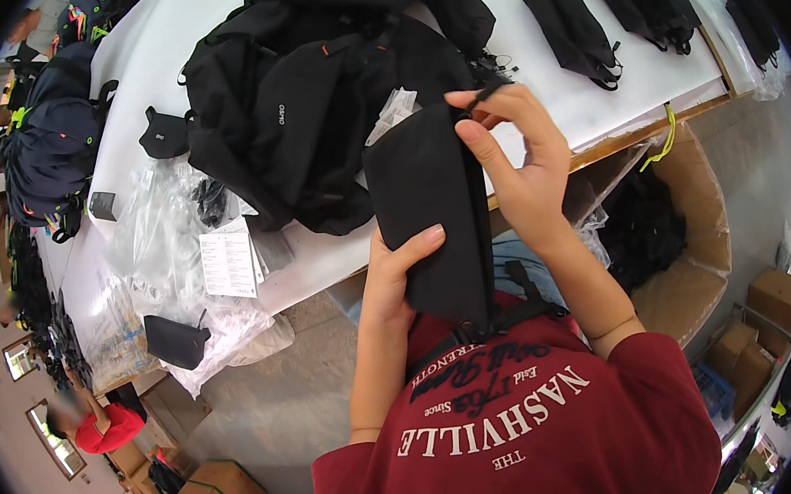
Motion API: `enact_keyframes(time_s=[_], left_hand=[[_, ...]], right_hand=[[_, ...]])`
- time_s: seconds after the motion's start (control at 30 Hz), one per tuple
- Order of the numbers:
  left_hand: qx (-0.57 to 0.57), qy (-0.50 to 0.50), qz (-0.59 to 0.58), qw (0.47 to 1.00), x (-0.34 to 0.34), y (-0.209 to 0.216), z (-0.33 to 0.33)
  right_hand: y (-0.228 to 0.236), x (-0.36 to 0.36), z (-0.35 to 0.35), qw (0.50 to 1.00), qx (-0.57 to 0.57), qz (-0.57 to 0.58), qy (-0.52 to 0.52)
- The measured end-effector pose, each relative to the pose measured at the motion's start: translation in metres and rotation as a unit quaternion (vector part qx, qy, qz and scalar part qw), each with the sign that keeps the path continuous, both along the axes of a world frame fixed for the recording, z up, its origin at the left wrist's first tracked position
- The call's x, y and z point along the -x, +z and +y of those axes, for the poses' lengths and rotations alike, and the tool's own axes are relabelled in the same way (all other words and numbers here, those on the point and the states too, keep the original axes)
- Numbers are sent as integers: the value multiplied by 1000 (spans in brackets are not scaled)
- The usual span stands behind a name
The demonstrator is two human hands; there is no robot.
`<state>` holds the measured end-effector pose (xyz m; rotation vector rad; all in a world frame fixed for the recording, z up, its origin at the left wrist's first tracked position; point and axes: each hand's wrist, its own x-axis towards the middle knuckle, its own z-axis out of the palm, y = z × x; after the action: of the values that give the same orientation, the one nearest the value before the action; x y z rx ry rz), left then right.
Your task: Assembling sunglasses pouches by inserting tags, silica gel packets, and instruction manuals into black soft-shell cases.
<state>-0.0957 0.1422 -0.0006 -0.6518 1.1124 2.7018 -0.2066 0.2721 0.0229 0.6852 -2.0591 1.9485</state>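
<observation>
I held a black pouch (423, 182) upright in front of my chest, just off the near edge of the white table (647, 89). My left hand (393, 271) gripped its lower left side, the thumb pressed flat across the near face and the other fingers tucked behind, where I could not see them. My right hand (529, 153) was at the top right corner, thumb and forefinger pinched there beside a short black strap (489, 92); exactly what lay between those two fingertips was too small to tell. Beyond the pouch a heap of black backpacks (292, 114) covered the middle of the table, and a crumpled clear packet (392, 116) showed just behind the pouch's top edge. To my left were loose clear plastic bags (152, 237), a white printed card (227, 261) and a smaller black pouch (176, 340) near the table's edge. To my right, folded black bags (570, 30) lay far back on the table, and below them an open cardboard box (704, 208) held dark things. Well off to my left, a person in red (113, 425) showed.
</observation>
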Motion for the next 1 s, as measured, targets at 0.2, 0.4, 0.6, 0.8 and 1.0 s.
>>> enact_keyframes(time_s=[0.2, 0.4, 0.6, 0.8, 1.0], left_hand=[[-52, 67, -40, 996, 5, -6, 5], [-224, 102, 31, 969, 12, -18, -23], [-183, 161, -17, 970, 14, -11, -29], [-127, 163, -4, 978, 11, -8, -28], [-140, 98, 31, 985, -7, 8, -10]], right_hand=[[-7, -11, 3, 1000, -3, -21, 20], [4, -44, 12, 975, -37, -125, 180], [7, -51, 17, 958, -67, -108, 259], [4, -38, 26, 968, -231, 68, 66], [10, -42, 26, 908, -343, 187, 153]])
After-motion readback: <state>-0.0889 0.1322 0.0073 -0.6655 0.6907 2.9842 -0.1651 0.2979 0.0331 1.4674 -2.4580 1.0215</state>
